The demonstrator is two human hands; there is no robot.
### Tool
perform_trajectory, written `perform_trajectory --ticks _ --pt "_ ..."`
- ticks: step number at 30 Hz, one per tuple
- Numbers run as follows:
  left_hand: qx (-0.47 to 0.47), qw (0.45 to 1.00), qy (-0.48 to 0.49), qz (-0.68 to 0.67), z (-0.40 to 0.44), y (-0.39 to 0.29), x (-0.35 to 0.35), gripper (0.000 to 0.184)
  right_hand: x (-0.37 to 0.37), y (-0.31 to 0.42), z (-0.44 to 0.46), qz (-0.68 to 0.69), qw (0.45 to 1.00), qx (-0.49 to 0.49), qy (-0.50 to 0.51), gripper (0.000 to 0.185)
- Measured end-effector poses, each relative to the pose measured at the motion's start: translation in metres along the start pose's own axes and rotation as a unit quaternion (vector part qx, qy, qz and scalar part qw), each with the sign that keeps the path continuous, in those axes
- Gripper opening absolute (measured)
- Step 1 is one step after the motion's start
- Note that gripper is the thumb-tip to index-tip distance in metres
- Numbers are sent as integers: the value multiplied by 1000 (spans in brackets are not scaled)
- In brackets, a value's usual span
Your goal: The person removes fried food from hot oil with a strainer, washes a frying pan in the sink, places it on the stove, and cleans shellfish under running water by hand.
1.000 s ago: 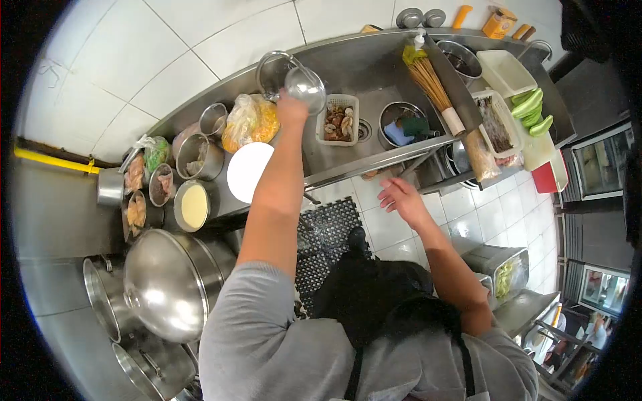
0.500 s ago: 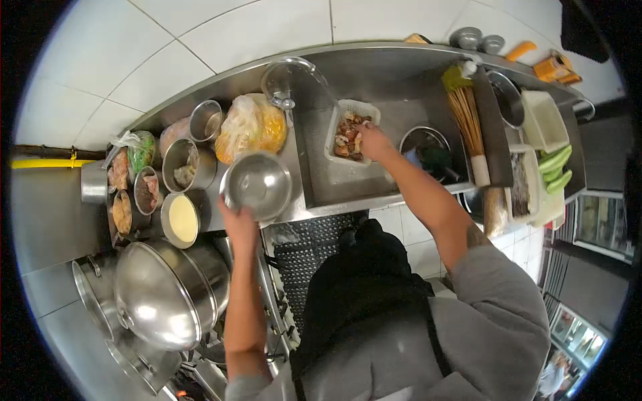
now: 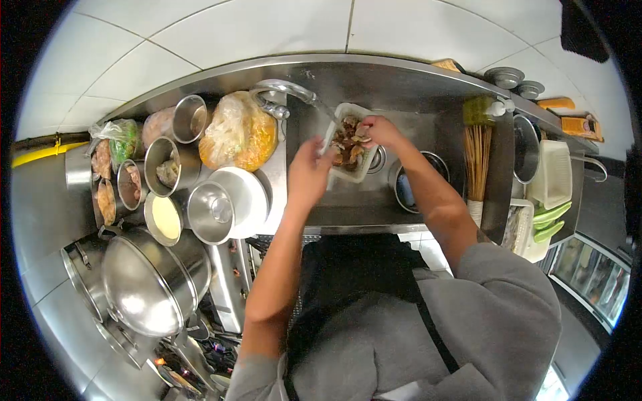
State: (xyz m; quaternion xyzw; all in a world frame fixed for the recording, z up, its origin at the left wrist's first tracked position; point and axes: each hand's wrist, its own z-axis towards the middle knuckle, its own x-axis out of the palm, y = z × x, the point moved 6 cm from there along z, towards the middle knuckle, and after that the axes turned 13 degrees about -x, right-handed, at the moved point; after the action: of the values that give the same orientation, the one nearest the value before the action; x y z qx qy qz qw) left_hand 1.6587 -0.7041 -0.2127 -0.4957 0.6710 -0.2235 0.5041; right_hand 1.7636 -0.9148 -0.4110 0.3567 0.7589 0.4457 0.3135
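A white perforated basket [image 3: 362,168] stands in the metal sink under the curved faucet [image 3: 294,90], holding brown and pale chunks of food [image 3: 349,142]. My left hand [image 3: 311,167] is at the basket's left side, blurred, its grip unclear. Over the basket's right side my right hand [image 3: 382,131] has its fingers closed at the food; what lies between them is too small to name. To the left, a steel bowl [image 3: 211,212] rests against a white round plate [image 3: 251,200] on the counter.
A bag of yellow food [image 3: 239,134] and several steel containers line the left counter. A pot [image 3: 408,190] sits in the sink's right part, partly behind my right arm. Skewers [image 3: 477,160] stand beyond. A big domed pot [image 3: 140,284] is at lower left.
My left hand has let go of the steel bowl, now beside the white plate, and moved right to the basket. My right hand remains at the food. The view has shifted.
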Motion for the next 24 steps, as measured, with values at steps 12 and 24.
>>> perform_trajectory --ticks 12,24 --pt "-226 914 301 -150 145 67 128 27 -11 72 -5 -110 980 -78 -147 24" --pt "-214 952 171 -135 131 76 117 38 43 22 -5 387 916 -68 -80 29"
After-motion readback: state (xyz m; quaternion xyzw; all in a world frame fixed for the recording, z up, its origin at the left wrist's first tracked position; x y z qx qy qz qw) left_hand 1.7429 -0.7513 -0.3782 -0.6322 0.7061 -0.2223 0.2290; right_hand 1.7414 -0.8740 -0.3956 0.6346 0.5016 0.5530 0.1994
